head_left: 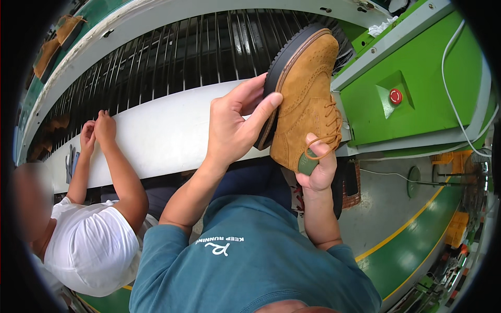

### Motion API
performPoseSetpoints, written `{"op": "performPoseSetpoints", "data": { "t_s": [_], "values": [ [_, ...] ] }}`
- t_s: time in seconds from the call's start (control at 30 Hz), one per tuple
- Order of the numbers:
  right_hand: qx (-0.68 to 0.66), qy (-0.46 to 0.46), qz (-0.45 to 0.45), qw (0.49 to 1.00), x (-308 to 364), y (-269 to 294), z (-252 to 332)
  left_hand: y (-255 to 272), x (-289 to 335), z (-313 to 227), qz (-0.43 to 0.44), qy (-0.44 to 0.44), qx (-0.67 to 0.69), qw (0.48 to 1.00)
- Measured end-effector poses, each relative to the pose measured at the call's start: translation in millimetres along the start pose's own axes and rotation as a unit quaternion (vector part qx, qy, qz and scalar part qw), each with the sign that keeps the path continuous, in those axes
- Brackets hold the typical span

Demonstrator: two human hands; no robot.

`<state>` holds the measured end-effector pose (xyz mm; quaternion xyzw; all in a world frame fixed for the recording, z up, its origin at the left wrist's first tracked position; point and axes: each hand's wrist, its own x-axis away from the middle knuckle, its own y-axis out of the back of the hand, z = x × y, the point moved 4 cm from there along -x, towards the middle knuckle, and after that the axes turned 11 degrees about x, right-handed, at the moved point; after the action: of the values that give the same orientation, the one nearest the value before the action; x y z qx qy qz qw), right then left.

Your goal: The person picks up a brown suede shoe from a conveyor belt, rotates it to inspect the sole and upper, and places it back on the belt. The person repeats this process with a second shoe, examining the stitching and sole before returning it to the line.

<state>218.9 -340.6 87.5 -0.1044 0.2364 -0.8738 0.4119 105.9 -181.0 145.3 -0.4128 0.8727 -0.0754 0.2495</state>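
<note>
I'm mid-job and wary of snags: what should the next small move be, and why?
Probably ease the right hand clear of the lace, while the left hand steadies the brown shoe at its dark sole. A lace loop crosses the right hand at the shoe's opening, so it might catch.

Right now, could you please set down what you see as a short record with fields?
Shoe: tan lace-up, toe pointing away from the person
Left hand: gripping the edge of the dark sole
Right hand: holding the heel end, thumb by the green patch
Work surface: white, beside a row of dark rods
Right side: green panel with red button
Left side: co-worker in white
</note>
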Motion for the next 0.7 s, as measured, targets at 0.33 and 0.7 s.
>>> {"op": "performPoseSetpoints", "data": {
  "t_s": [0.33, 0.7],
  "values": [
    [0.215, 0.06, -0.018, 0.975, -0.9, -13.4, 26.2, 14.5, 7.3, 29.3, -0.026, 0.078, 0.072, 0.994],
    [0.253, 0.03, 0.062, 0.965, 0.4, -27.4, 31.6, 10.6, -1.5, 34.7, -0.029, 0.024, 0.228, 0.973]
  ]
}}
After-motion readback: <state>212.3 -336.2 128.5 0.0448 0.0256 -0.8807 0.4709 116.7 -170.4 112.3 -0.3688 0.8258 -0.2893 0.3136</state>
